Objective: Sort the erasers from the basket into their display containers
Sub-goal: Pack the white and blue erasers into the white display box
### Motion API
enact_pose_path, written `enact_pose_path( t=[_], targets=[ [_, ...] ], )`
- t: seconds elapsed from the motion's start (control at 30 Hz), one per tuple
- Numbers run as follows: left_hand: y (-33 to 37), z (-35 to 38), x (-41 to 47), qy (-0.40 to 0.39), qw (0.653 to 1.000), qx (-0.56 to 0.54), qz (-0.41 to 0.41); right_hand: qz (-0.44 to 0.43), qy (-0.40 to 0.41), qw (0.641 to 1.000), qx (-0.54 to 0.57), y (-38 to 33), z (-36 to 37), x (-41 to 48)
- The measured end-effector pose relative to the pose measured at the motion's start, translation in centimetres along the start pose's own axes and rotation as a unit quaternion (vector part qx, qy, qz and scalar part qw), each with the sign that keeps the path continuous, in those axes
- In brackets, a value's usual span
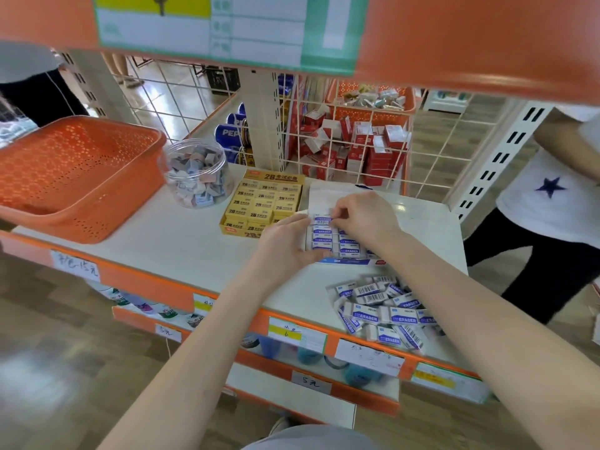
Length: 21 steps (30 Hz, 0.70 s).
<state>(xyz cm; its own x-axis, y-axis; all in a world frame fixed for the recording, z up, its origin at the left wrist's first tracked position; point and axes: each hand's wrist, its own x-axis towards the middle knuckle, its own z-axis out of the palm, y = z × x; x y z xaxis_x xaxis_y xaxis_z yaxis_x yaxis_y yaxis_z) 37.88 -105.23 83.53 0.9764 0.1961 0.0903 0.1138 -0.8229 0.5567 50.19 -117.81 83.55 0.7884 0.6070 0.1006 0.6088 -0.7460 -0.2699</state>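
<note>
Pinching one eraser (pixel 322 219) over one white box (pixel 350 262), fingers of the right hand (pixel 360 219) curl; left hand (pixel 285 246) fingers clasp its edge.

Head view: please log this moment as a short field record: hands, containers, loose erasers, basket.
left hand: grips display box at its left side
right hand: pinches eraser at the box's far row
loose erasers: heaped on shelf, front right
orange basket: far left, no erasers visible inside
yellow 2B box: full, left of display box
jar: between basket and yellow 2B box
</note>
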Motion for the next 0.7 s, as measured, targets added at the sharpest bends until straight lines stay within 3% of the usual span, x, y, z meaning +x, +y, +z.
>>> enact_pose_path(
  t=[0.2, 0.33, 0.57, 0.7],
  targets=[
    [0.0, 0.0, 0.2, -0.007, 0.999, 0.033, 0.012, -0.037, -0.057, 0.997, 0.019, 0.6, -1.3, -0.1],
    [0.8, 0.7, -0.3, 0.040, 0.994, -0.030, 0.092, -0.039, -0.052, 0.994, 0.088, 1.8, -3.2, -1.8],
    [5.2, 3.2, 0.4, -0.062, 0.973, -0.067, 0.212, 0.023, -0.061, 0.990, 0.127, 5.5, -6.7, -5.4],
    [7.2, 4.2, 1.5, -0.133, 0.968, 0.007, 0.213, 0.051, -0.080, 0.989, 0.116, 7.6, -7.6, -7.9]
  ],
)
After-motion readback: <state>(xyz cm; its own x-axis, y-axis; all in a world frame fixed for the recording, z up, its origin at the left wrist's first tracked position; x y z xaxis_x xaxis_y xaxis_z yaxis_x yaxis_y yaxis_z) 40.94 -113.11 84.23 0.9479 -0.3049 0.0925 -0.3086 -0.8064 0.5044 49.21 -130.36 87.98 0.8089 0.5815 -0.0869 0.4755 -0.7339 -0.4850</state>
